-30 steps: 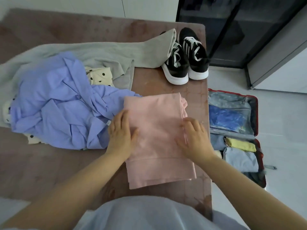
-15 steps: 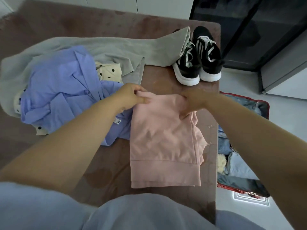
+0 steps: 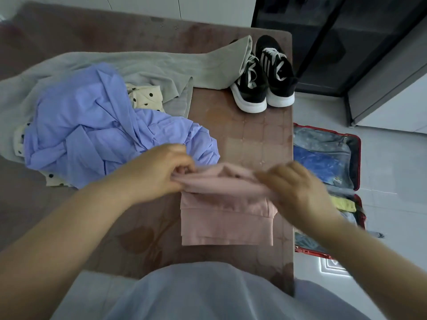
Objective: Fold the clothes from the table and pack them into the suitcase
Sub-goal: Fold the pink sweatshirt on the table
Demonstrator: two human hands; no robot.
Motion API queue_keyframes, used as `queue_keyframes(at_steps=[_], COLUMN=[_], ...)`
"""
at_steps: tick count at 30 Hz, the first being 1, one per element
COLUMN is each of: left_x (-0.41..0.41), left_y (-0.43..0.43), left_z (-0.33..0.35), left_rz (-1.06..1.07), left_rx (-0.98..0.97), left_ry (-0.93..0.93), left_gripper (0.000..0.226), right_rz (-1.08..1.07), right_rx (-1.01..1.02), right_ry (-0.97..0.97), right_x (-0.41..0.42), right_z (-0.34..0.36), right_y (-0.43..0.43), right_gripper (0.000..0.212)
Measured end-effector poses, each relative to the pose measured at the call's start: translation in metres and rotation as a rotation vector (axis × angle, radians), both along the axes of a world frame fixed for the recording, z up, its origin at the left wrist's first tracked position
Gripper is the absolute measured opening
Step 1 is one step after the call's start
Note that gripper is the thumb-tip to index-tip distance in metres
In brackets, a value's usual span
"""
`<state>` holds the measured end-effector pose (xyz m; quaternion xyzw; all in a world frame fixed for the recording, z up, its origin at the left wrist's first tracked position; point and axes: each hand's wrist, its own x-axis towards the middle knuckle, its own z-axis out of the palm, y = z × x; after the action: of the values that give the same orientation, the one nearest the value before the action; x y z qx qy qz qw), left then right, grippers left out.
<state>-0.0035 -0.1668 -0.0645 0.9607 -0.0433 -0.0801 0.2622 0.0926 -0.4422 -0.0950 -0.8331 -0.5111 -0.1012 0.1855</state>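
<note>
A pink garment (image 3: 226,218) lies on the brown table (image 3: 254,135) near its right edge, its far half lifted and doubled back over the near half. My left hand (image 3: 161,169) pinches the raised fold at its left corner. My right hand (image 3: 293,183), blurred, grips the same fold at the right corner. To the left sit a crumpled lavender shirt (image 3: 92,125), a cream polka-dot garment (image 3: 144,99) under it, and a grey garment (image 3: 161,65) spread behind. The open red suitcase (image 3: 355,158) lies on the floor right of the table, with several folded items inside.
A pair of black sneakers with white soles (image 3: 263,82) stands at the table's far right corner, the grey garment's end draped against them. A dark glass cabinet (image 3: 335,42) is beyond. Pale floor (image 3: 392,215) surrounds the suitcase.
Both hands went from pressing flat on the pink garment to its far edge, gripped it, and have drawn that edge back toward me over the near half.
</note>
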Motion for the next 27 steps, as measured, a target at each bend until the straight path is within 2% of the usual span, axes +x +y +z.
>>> queue_keyframes(at_steps=[2,4,8,10,13,15,16,18,20,22,24,27], left_x=[-0.029,-0.055,-0.096,-0.101,-0.096,-0.089,-0.085,-0.076,-0.074,-0.078,-0.08,-0.077], left_y=[-0.009,-0.021,-0.03,-0.032,-0.044,-0.055,-0.061,-0.076,-0.088,-0.092,-0.092,-0.096], left_z=[-0.012,-0.037,-0.09,-0.093,-0.082,-0.079,-0.079,-0.082,-0.097,-0.115,-0.122,-0.113], left_rz=[-0.132,-0.24,-0.111,-0.086,0.022,0.247,0.36,0.494,0.512,0.5,0.524,0.708], left_rx=[-0.025,-0.009,-0.092,-0.034,0.035,-0.036,-0.065,-0.048,0.003,0.061,0.043,-0.143], left_ry=[-0.019,0.041,0.152,0.096,-0.113,-0.241,-0.249,-0.147,0.031,0.075,0.066,0.029], left_gripper=[0.015,0.014,0.03,0.026,0.047,0.055,0.057,0.07,0.081,0.084,0.082,0.093], right_rz=[0.048,0.049,-0.003,-0.056,-0.163,-0.197,-0.183,-0.153,-0.169,-0.249,-0.298,-0.373], right_rx=[0.024,-0.079,-0.192,-0.152,-0.046,-0.083,-0.135,-0.299,-0.443,-0.495,-0.515,-0.407], right_ry=[0.022,0.049,0.198,0.317,0.385,0.32,0.294,0.255,0.28,0.356,0.474,0.841], right_x=[-0.038,-0.067,-0.096,-0.1,-0.099,-0.094,-0.091,-0.08,-0.064,-0.047,-0.04,-0.042], right_z=[-0.027,-0.059,-0.088,-0.078,-0.062,-0.062,-0.064,-0.072,-0.076,-0.072,-0.07,-0.061], right_y=[-0.028,-0.05,-0.063,-0.058,-0.046,-0.035,-0.03,-0.024,-0.023,-0.024,-0.024,-0.025], right_gripper=[0.029,0.035,0.048,0.047,0.046,0.066,0.079,0.1,0.116,0.123,0.121,0.118])
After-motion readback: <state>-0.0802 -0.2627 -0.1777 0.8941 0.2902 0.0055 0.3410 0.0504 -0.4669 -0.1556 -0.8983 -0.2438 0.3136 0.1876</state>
